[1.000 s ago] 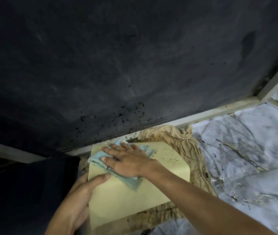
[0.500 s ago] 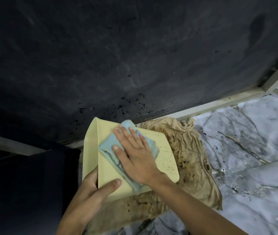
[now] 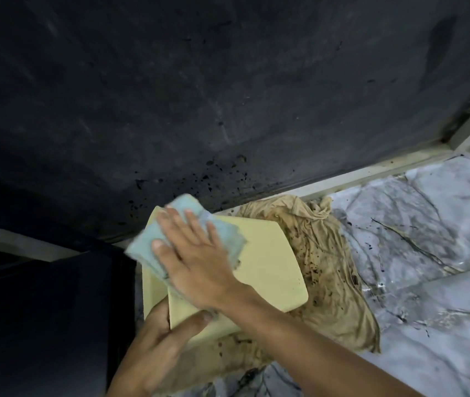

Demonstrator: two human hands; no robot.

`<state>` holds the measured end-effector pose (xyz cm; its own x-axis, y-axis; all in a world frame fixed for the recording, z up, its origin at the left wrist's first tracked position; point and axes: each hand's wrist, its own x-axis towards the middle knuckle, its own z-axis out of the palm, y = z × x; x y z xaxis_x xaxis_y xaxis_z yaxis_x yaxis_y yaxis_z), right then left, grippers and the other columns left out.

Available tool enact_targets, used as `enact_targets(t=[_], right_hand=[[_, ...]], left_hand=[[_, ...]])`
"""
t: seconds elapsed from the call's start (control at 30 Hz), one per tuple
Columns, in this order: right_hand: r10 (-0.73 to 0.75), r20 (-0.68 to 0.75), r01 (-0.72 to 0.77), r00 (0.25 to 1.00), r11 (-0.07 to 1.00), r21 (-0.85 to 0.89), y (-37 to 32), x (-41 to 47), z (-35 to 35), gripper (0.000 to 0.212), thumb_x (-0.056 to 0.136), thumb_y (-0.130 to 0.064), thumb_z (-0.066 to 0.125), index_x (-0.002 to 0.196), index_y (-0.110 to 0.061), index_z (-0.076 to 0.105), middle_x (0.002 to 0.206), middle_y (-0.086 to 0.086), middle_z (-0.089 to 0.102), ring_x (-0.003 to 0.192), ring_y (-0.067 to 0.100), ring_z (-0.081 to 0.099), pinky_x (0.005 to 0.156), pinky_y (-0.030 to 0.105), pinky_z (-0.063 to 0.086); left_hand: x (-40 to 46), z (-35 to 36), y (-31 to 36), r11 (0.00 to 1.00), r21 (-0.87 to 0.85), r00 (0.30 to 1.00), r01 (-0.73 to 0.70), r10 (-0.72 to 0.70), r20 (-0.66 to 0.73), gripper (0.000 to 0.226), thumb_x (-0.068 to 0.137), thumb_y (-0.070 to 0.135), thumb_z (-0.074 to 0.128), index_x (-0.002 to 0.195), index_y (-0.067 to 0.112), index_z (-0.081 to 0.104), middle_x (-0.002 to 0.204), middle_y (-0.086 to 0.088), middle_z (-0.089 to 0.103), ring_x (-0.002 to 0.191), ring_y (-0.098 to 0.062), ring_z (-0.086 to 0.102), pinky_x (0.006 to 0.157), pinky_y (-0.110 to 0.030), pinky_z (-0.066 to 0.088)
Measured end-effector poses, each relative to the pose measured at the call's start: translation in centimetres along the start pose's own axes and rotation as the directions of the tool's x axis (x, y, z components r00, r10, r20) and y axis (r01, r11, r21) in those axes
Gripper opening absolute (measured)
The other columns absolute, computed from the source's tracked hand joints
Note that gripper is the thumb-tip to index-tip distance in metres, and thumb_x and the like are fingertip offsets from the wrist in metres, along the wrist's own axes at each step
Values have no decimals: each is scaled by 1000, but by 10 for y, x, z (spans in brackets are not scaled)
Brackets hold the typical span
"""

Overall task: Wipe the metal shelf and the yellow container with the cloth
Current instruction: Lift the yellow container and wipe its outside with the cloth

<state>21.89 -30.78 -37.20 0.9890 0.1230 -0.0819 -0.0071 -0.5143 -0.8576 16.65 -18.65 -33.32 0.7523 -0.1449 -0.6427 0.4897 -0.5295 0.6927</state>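
The yellow container (image 3: 268,259) lies tilted on a stained beige rag (image 3: 328,253) on the marble floor (image 3: 428,239), just near the dark wall (image 3: 199,81), with its flat outer face turned up. It looks like thin, hard plastic, so I judge it is light and stiff, and its smooth face can slip or turn under a push if nobody steadies it. The left hand (image 3: 159,339) takes it at the near left corner, thumb on top and the other fingers hidden below, so the edge is pinched; this edge seems the good place to hold. The right hand (image 3: 196,262) is spread flat, fingers apart, and presses the blue cloth (image 3: 145,247) on the far left part of the container. The cloth is soft and folded, and part of it hangs over the far edge. Dark spots remain on the right side of the face. The metal shelf I cannot identify here.
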Motion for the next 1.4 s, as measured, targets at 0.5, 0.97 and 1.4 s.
enact_targets(t=[0.5,0.97,1.4], right_hand=[[177,-187,-193,966,978,-73,100,-66,3,60,89,-73,0,147,-59,-1,162,-24,-13,146,0,-24,118,35,-19],[327,-294,-330,898,943,42,133,-87,0,62,91,-68,10,151,-50,7,164,-20,-4,149,0,-14,123,41,-6],[445,-280,-426,850,895,130,152,-78,-9,60,89,-72,8,145,-54,3,166,-15,1,150,1,-9,124,41,-1]], left_hand=[[3,-3,-16,980,-199,999,-11,2,-48,58,69,29,86,125,19,75,119,-1,83,118,-22,76,111,-48,50],[8,10,-3,979,-203,991,24,-51,-127,22,92,14,74,113,21,79,106,7,86,108,-18,77,100,-38,55],[8,14,2,959,-280,990,52,-86,-108,32,83,5,81,109,22,78,105,3,87,111,-25,76,106,-46,53]])
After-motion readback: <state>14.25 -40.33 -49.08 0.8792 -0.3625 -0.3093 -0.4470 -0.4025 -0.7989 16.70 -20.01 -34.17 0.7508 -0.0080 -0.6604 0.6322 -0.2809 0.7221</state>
